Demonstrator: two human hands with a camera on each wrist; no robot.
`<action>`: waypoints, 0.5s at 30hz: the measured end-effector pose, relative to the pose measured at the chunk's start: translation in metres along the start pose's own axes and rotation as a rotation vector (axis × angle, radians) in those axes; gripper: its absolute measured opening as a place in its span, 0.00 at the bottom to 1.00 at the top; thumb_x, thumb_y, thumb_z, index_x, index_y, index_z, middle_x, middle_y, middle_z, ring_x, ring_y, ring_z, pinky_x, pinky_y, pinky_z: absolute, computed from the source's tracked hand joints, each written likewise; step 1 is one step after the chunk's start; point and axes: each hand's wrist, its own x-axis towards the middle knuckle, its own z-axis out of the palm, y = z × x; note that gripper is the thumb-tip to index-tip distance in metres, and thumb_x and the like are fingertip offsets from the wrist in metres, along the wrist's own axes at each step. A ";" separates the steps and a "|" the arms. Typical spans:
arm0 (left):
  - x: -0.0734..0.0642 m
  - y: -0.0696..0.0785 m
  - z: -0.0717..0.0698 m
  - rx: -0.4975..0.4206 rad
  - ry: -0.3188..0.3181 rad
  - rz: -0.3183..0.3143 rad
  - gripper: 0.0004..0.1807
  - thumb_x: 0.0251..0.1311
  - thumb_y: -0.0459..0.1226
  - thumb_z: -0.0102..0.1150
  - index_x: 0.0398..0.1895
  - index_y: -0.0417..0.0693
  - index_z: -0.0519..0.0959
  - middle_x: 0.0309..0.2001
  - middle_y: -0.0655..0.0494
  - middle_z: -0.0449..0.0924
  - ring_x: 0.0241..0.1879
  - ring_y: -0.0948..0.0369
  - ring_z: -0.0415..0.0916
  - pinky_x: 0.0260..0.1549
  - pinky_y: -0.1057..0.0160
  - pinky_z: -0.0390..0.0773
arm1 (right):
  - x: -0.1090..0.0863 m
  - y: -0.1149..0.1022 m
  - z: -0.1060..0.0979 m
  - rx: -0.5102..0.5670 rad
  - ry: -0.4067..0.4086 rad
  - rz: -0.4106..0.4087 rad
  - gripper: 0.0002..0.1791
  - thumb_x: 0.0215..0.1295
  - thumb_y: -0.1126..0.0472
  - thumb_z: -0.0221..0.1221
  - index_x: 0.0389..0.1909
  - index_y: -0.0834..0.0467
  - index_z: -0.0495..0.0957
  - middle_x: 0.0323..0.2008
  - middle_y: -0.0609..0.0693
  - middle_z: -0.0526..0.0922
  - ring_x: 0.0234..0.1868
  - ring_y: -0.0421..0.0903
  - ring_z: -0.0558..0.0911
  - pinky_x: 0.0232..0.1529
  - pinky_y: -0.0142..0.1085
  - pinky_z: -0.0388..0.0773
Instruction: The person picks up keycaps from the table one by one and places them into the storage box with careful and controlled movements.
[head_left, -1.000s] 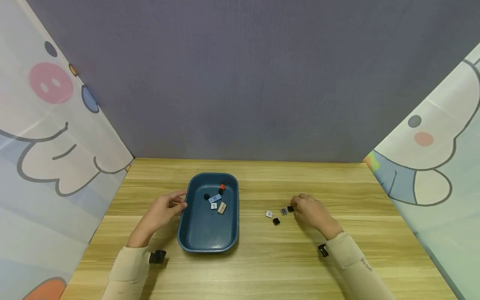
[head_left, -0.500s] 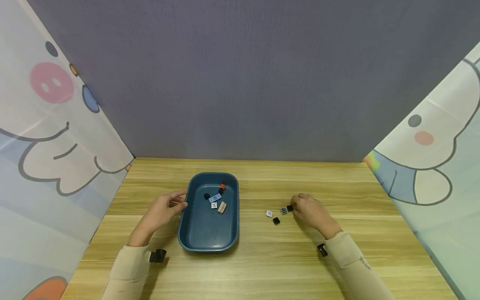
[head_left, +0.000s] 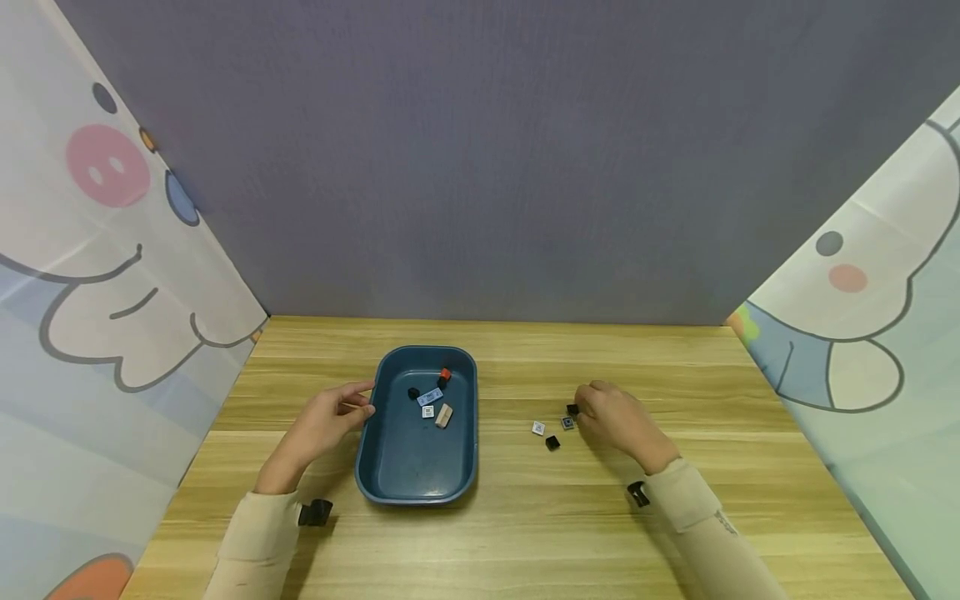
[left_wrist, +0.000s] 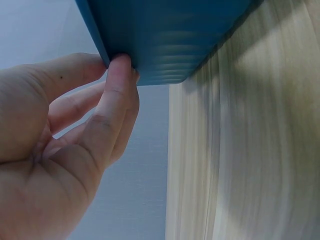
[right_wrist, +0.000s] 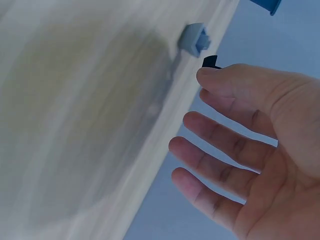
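In the head view, my left hand [head_left: 322, 429] is at the left side of a dark blue tray [head_left: 416, 502]; its thumb and finger pinch the tray's rim in the left wrist view. My right hand [head_left: 618, 423] pinches a small black keycap [right_wrist: 210, 61] between thumb and index finger, the other fingers spread apart. That keycap hangs just behind a grey keycap [head_left: 567, 423], which lies with its hollow underside up. Left of it are a white keycap [head_left: 538, 427] and another black keycap [head_left: 552, 442] on the table.
Inside the tray lie a black piece [head_left: 414, 392], a red-and-black piece [head_left: 444, 377], a light blue piece [head_left: 430, 397], a white square piece [head_left: 427, 412] and a beige piece [head_left: 444, 416]. A grey wall [head_left: 480, 167] stands behind the wooden table [head_left: 600, 358].
My right hand has moved slightly left and away from me, carrying the black keycap from beside the grey one to behind it. My left hand and the tray have stayed still.
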 end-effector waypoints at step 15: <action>-0.001 0.001 0.000 -0.009 0.002 0.013 0.24 0.69 0.33 0.61 0.66 0.36 0.74 0.46 0.45 0.83 0.43 0.47 0.82 0.41 0.51 0.82 | 0.028 -0.036 -0.015 0.016 -0.014 -0.043 0.11 0.62 0.62 0.70 0.44 0.58 0.82 0.40 0.51 0.81 0.36 0.49 0.80 0.37 0.44 0.81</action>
